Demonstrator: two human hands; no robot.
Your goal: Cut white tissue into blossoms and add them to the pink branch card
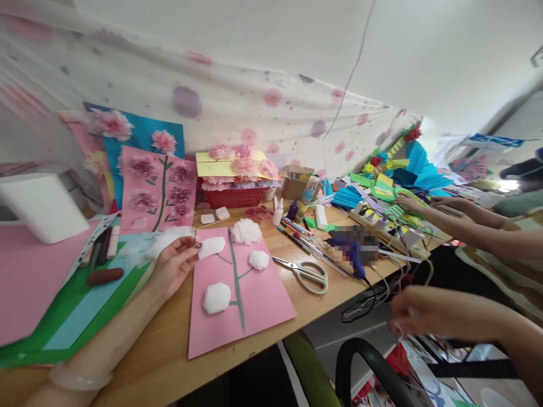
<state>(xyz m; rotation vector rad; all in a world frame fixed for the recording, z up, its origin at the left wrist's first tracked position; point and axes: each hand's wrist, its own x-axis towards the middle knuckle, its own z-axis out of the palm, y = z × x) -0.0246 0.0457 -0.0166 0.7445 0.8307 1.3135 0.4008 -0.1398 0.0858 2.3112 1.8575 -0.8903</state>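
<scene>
My left hand (178, 263) pinches the end of a folded white tissue piece (212, 246) over the upper left of a pink sheet (265, 302). On that sheet runs a green stem (236, 277) with side branches. A fluffed white paper flower (246, 232) tops the stem, and two flat white tissue pads (216, 298) sit beside the branches. Out past the table's front edge, my right hand (413, 311) hangs above the floor clutter; its fingers point down and are blurred, so whether they hold anything is unclear.
Scissors (303, 274) lie right of the pink sheet, near pencils (297, 240) and a glue gun (354, 254) with cables. Behind stand a red basket (235, 198) of paper flowers and a finished-looking flower picture (159, 189). At right, a co-worker's arms (449, 217) reach over coloured paper.
</scene>
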